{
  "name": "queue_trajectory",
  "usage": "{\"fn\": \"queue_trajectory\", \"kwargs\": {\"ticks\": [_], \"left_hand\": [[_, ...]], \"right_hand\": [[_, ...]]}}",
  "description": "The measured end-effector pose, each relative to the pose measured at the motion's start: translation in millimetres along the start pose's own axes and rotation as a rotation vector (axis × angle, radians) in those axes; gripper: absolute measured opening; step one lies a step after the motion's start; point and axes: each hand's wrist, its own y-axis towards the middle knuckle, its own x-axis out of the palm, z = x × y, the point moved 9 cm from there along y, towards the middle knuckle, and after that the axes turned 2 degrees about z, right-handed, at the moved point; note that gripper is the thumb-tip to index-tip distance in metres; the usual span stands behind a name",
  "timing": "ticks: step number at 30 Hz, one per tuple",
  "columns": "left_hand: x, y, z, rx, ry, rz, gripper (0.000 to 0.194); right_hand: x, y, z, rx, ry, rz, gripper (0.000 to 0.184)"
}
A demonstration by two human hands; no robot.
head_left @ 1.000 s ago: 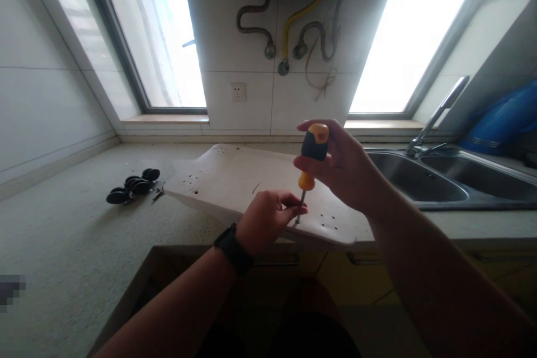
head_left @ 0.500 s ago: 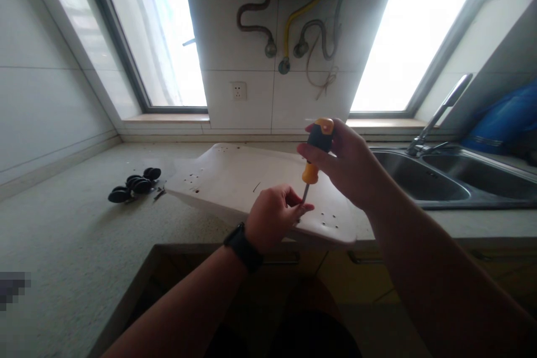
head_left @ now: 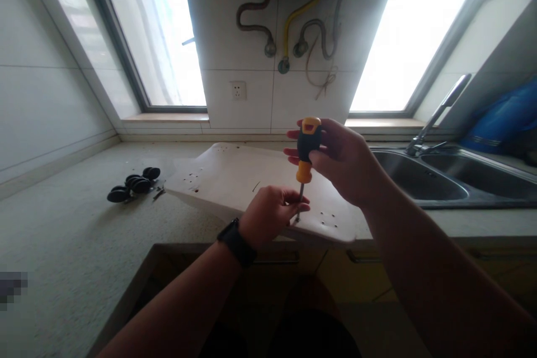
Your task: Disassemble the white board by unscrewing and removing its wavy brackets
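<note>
A screwdriver [head_left: 309, 146] with a yellow and black handle stands nearly upright, its tip down at a hole near the front edge of a white panel [head_left: 235, 170]. My right hand [head_left: 342, 159] holds the handle from the right, thumb in front, with several fingertips showing past its far side. Lower down, my left hand [head_left: 271, 212] has its thumb and fingers closed around the metal shaft just above the tip. Whether a screw sits under the tip is too small to tell. Groups of small holes mark the panel's corners. A dark watch [head_left: 237, 241] is on my left wrist.
Several black casters [head_left: 138, 183] lie on the counter [head_left: 75, 224] left of the panel, with small dark pieces [head_left: 158, 194] beside them. To the right is a steel double sink [head_left: 423, 179] with a faucet [head_left: 440, 112]. Pipes [head_left: 287, 22] run down the wall behind.
The screwdriver handle has swung left, so the tool stands more upright. My right-hand fingers have shifted and extended around the handle. My left hand has moved slightly left, and the tip is now visible.
</note>
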Motion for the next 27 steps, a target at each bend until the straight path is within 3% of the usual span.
{"fn": "queue_trajectory", "kwargs": {"ticks": [4,7,11,17,22,25,27], "left_hand": [[-5.8,1,9,0.071,0.092,0.072,0.022],[-8.2,2,8,0.051,0.147,0.114,0.03],[-9.5,4,3,0.027,0.193,0.167,0.04],[-14.6,6,1,0.043,0.238,0.234,0.049],[-8.2,4,8,0.102,0.178,0.065,0.039],[1.7,1,5,0.073,0.053,-0.092,0.031],[5.3,1,0,0.026,-0.054,-0.136,0.029]], "right_hand": [[-3,2,-4,-0.051,-0.195,0.039,0.036],[-10,3,-6,-0.072,-0.403,0.127,0.044],[-15,3,-7,-0.088,-0.431,0.195,0.055],[-9,4,-12,-0.077,-0.433,0.166,0.039],[-14,2,-10,-0.038,-0.264,0.162,0.05],[-12,1,-7,-0.041,-0.187,0.075,0.049],[-6,1,-5,-0.016,-0.154,-0.011,0.051]]}}
